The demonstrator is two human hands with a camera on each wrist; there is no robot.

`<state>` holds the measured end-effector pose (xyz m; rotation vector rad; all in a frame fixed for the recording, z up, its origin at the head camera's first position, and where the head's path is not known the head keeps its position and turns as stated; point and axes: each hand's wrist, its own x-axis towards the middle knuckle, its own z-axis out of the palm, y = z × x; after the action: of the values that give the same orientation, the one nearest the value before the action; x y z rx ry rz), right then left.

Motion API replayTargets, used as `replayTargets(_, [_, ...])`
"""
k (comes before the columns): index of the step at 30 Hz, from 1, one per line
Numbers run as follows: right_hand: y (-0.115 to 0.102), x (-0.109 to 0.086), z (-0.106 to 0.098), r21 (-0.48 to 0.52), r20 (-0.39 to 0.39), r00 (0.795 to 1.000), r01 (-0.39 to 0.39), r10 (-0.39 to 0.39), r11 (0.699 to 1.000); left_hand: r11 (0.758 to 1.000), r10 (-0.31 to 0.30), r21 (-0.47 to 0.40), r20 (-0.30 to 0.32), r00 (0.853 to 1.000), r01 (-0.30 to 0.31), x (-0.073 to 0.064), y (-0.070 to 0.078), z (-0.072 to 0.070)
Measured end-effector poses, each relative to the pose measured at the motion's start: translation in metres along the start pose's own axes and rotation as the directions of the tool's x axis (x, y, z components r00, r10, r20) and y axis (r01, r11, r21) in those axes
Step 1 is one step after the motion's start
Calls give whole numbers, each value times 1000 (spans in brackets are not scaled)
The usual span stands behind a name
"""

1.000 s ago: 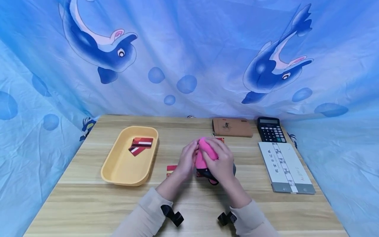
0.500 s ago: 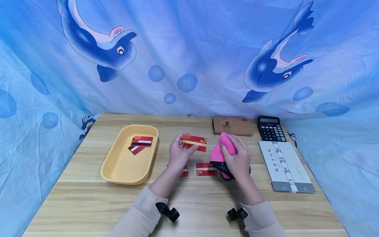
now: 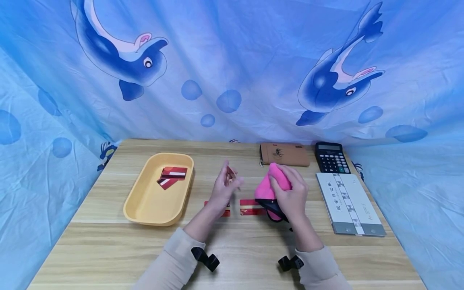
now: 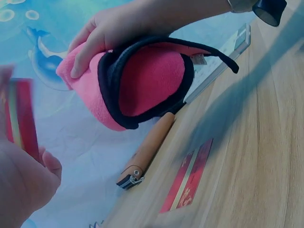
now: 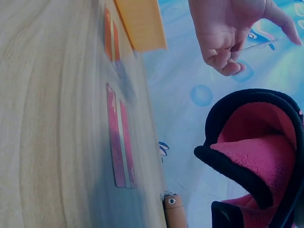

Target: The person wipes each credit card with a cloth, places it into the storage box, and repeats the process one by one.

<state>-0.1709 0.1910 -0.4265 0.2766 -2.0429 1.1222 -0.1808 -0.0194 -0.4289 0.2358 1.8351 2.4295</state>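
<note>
My left hand [image 3: 220, 191] holds a red card [image 4: 23, 116] with a gold stripe above the table; in the head view the card is seen nearly edge-on. In the right wrist view the thumb of that hand stands away from the curled fingers. My right hand [image 3: 291, 195] grips a pink fleece pouch [image 3: 268, 187] with black trim by its closed end. The wide mouth of the pouch faces down towards me, and its pink lining shows in both wrist views. On the table below lie two more red cards, one [image 3: 250, 207] beside the pouch and one [image 3: 224, 212] partly behind my left wrist.
A yellow basin [image 3: 145, 205] stands on the left with two red cards [image 3: 175, 172] inside. At the back right lie a brown wallet [image 3: 290, 156] and a black calculator [image 3: 330, 158]. A white-and-grey ledger book [image 3: 326, 197] lies at the right, touching or close to the calculator.
My hands were together at the pink pouch, then parted, the left bringing out a red card. Since then the left hand has turned the card from face-on to nearly edge-on. The right hand has barely moved.
</note>
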Motion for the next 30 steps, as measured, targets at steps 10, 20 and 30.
replayTargets(10, [-2,-1,2,45,6,1000,14,-14,999,987,43,-160,120,992,-23,1,-2,-5])
replayTargets(20, [-15,-5,9,117,36,999,21,-25,993,987,59,-156,55,997,-49,3,1,-6])
replayTargets(30, [-26,-6,15,145,95,995,21,-35,989,999,38,-3,8,999,-38,0,-10,7])
